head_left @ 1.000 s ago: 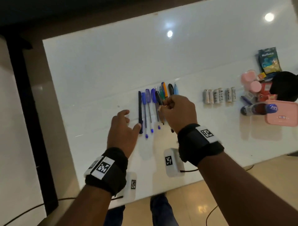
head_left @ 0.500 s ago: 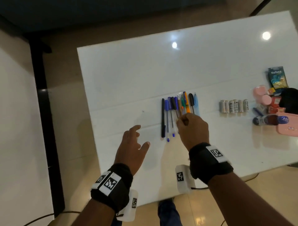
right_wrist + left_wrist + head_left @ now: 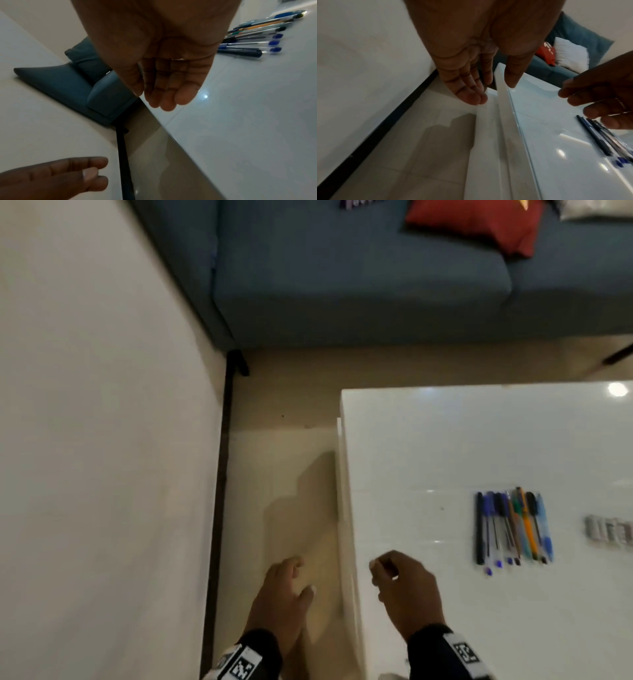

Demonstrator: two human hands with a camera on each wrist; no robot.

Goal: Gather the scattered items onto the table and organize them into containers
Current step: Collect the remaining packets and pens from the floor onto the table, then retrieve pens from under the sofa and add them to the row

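Head view shows the pens (image 3: 512, 527) lined up on the white table (image 3: 428, 446), no container visible yet, while left hand (image 3: 282, 594) and right hand (image 3: 406, 590) hang relaxed, holding nothing.

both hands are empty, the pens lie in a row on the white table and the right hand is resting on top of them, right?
Not quite. The right hand is not on the pens; it hovers near the edge of the white table, apart from the row, as the head view shows. The rest holds: the left hand and the right hand are empty, and the pens lie in a row.
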